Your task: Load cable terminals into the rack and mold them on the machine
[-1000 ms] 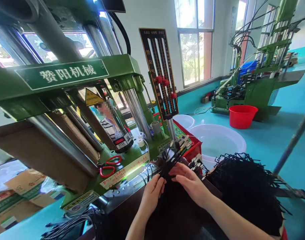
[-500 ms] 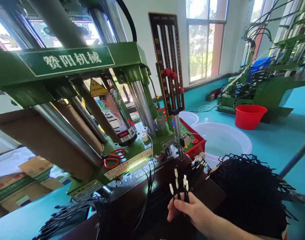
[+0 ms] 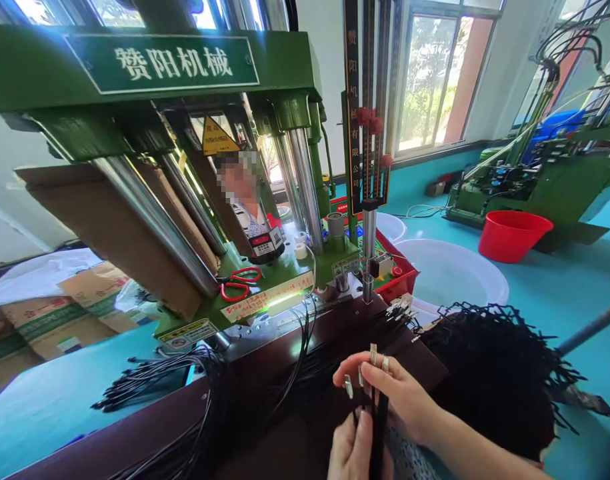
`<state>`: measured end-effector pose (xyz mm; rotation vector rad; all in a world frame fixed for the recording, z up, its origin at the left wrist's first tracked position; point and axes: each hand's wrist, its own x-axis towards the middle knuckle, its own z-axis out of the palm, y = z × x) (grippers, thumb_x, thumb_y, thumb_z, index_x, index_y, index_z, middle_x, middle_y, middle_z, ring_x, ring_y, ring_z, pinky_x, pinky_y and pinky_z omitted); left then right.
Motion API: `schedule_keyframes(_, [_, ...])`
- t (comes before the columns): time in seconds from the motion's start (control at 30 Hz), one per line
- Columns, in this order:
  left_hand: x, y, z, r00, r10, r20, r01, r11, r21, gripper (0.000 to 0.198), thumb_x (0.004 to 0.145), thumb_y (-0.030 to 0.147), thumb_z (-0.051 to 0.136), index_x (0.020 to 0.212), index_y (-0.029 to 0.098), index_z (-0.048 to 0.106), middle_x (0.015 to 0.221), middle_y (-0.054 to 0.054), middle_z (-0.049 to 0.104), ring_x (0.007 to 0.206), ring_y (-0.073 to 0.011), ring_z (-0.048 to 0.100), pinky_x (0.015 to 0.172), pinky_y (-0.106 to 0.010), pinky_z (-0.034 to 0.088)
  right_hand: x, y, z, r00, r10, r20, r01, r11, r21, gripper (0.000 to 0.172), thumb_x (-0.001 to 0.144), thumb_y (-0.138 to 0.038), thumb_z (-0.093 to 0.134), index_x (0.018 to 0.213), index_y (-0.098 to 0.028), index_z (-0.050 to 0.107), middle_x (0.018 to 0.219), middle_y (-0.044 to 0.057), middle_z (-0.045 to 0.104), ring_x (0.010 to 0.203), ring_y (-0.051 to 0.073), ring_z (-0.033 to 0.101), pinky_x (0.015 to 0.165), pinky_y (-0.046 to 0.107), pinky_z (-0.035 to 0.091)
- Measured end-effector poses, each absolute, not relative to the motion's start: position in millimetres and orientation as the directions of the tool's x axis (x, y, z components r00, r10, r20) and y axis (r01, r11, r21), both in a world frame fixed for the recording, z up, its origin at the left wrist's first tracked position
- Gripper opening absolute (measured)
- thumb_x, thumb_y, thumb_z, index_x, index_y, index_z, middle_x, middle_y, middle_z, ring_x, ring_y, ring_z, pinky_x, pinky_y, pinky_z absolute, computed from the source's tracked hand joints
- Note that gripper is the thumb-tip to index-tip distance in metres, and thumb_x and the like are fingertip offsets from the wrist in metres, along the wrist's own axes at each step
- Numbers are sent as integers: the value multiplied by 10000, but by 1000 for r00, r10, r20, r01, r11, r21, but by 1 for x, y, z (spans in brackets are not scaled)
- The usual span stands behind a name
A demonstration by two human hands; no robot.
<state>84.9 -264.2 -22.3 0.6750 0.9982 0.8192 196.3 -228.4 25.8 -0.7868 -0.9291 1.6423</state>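
Observation:
Several black cables with bare silvery plugs (image 3: 373, 353) stand upright in my hands, near the front of the dark brown table (image 3: 249, 413). My left hand (image 3: 352, 443) is closed round the cables below the plugs. Higher up and to the right, my right hand (image 3: 407, 397) has its thumb and fingers closed on the plug ends. More black cables (image 3: 305, 353) run across the table from the green press (image 3: 329, 273). A bundle with silvery plugs (image 3: 401, 312) lies at the table's far right corner.
Red-handled scissors (image 3: 239, 287) lie on the press bed. A black cable bundle (image 3: 149, 380) hangs over the table's left edge. To the right are a heap of black parts (image 3: 489, 380), a white tub (image 3: 499, 283) and a red bucket (image 3: 515, 237). A person (image 3: 247, 210) is behind the press.
My left hand has come into view from below and taken hold of the cables. My right hand has shifted slightly right and up the plugs. The camera view has tilted downward.

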Motion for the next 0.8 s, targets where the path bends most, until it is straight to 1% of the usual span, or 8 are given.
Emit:
schedule_keyframes(0.13, [88,-255,-24,400,825,-399,-256,518,816,641,607,717,497,921,162,557,426,19,518,313,-103,434,336,-213,308,197,-231,21,-215,972,-92,-417,-177,-891,313,801,-425,560,958,-177,669,995,95,661,996,233,560,910,399,376])
schedule_keyframes(0.2, [91,-250,-25,453,812,-369,-248,512,822,571,616,680,534,876,171,546,436,29,513,293,-94,423,314,-205,287,198,-232,15,-271,957,-108,-312,-193,-930,344,798,-440,556,947,-153,677,990,113,663,985,246,567,926,420,363])
schedule_keyframes(0.27, [94,-246,-26,512,799,-316,-260,495,829,498,640,633,556,810,165,527,428,51,476,263,-64,372,290,-189,250,204,-229,12,-342,933,-111,-312,-225,-923,339,787,-419,576,996,-165,659,984,110,666,966,249,580,919,441,368])
schedule_keyframes(0.4, [99,-244,-19,623,741,-251,-234,483,844,441,684,581,549,722,146,491,420,82,401,251,-22,302,276,-168,196,223,-210,26,-366,928,68,-452,-113,-885,459,785,-426,566,1205,-246,522,1177,93,582,1093,240,513,969,450,320])
schedule_keyframes(0.47, [102,-243,-13,623,735,-267,-182,468,864,435,702,575,526,717,142,491,428,81,400,255,-19,302,278,-170,184,231,-199,40,-427,895,130,-322,-17,-947,439,837,-449,482,1216,-229,516,1241,93,535,1155,229,460,993,435,297])
schedule_keyframes(0.53, [104,-242,-7,593,753,-285,-132,441,888,400,720,543,518,714,144,491,440,80,407,263,-18,304,282,-171,184,235,-190,53,-528,844,92,-41,82,-996,424,878,-439,413,1203,-195,533,1249,92,528,1174,216,438,1006,408,286])
schedule_keyframes(0.63, [108,-239,0,572,761,-306,-61,412,909,331,725,478,535,700,151,486,457,76,423,275,-26,325,284,-174,198,235,-183,62,-603,798,-8,294,213,-932,470,884,-460,376,1222,-166,516,1265,90,512,1171,211,436,1009,373,289])
schedule_keyframes(0.8, [118,-233,-5,509,805,-305,-94,405,910,344,746,481,474,700,141,496,424,60,434,279,-46,344,301,-185,237,231,-177,58,-660,748,-65,363,241,-900,550,873,-521,337,1229,-139,511,1248,97,527,1151,223,459,988,349,319])
